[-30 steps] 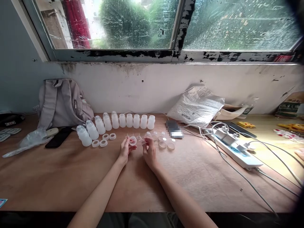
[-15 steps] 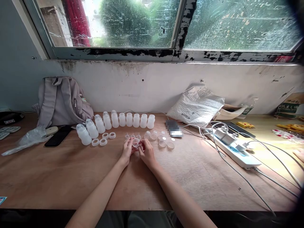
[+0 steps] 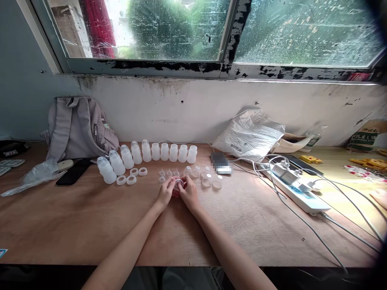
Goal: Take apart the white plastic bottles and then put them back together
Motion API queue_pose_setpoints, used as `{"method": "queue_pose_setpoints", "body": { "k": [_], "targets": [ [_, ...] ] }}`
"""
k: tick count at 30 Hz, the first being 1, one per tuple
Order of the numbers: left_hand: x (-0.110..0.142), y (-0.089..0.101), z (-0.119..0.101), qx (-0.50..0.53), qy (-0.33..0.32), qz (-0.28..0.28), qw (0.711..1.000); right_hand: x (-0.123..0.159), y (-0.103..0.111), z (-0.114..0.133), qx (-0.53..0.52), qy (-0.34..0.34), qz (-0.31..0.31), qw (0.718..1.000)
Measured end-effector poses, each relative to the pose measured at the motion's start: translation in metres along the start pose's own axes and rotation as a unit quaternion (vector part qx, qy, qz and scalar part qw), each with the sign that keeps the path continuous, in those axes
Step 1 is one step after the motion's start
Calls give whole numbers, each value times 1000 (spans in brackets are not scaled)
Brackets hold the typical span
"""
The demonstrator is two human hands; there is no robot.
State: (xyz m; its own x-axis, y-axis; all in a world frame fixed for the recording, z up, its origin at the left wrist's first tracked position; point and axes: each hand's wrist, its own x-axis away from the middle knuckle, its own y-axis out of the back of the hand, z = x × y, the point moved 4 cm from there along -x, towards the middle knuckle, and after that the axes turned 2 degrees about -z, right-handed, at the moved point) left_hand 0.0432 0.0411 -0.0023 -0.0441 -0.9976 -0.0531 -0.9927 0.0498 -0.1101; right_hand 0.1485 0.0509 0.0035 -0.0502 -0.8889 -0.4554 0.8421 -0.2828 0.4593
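Close together above the table, my left hand (image 3: 165,191) and my right hand (image 3: 188,192) are both closed on a translucent bottle collar ring (image 3: 179,182). My right thumb presses into its opening; a small clear piece there is mostly hidden by the fingers. Just behind the hands lie several small clear bottle teats (image 3: 169,173) with pointed tips. To the left sit several white collar rings (image 3: 131,179). Several round clear caps (image 3: 206,183) lie right of my right hand. Small frosted baby bottles (image 3: 165,152) stand in a curved row behind, the left ones topped with clear caps.
A grey backpack (image 3: 81,129), a black phone (image 3: 73,172) and a plastic bag (image 3: 42,173) are at the left. On the right are a silvery packing bag (image 3: 249,133), a white power strip (image 3: 298,189) with trailing cables, and another person's hand (image 3: 379,197) at the edge.
My right hand has moved left from beside the teats, bringing a small clear piece to the ring. My left hand has shifted slightly right with the ring, and both hands now meet on it.
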Motion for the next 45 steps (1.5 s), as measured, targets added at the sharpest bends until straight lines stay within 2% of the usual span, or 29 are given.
{"method": "queue_pose_setpoints", "body": {
  "k": [14,19,23,26,30,36,42,45],
  "targets": [
    [4,-6,5,-106,-35,29,993,-3,0,-17,26,-59,-8,998],
    [8,-9,3,-114,-23,41,992,-4,2,-16,31,-59,-15,998],
    [8,-8,-3,-144,-42,46,988,-5,3,-12,19,-47,-11,999],
    [7,-5,-8,-176,-68,34,981,-5,2,-8,-7,-24,-7,1000],
    [6,0,-9,-224,-101,-8,969,-4,-1,-1,-35,-7,5,999],
    [4,7,-9,-272,-116,-53,954,1,-2,7,-62,9,38,997],
    [3,6,-8,-262,-104,-39,959,0,0,1,-44,-17,6,999],
    [2,6,-6,-216,-86,-31,972,-1,1,4,-83,-16,25,996]
  ]
}}
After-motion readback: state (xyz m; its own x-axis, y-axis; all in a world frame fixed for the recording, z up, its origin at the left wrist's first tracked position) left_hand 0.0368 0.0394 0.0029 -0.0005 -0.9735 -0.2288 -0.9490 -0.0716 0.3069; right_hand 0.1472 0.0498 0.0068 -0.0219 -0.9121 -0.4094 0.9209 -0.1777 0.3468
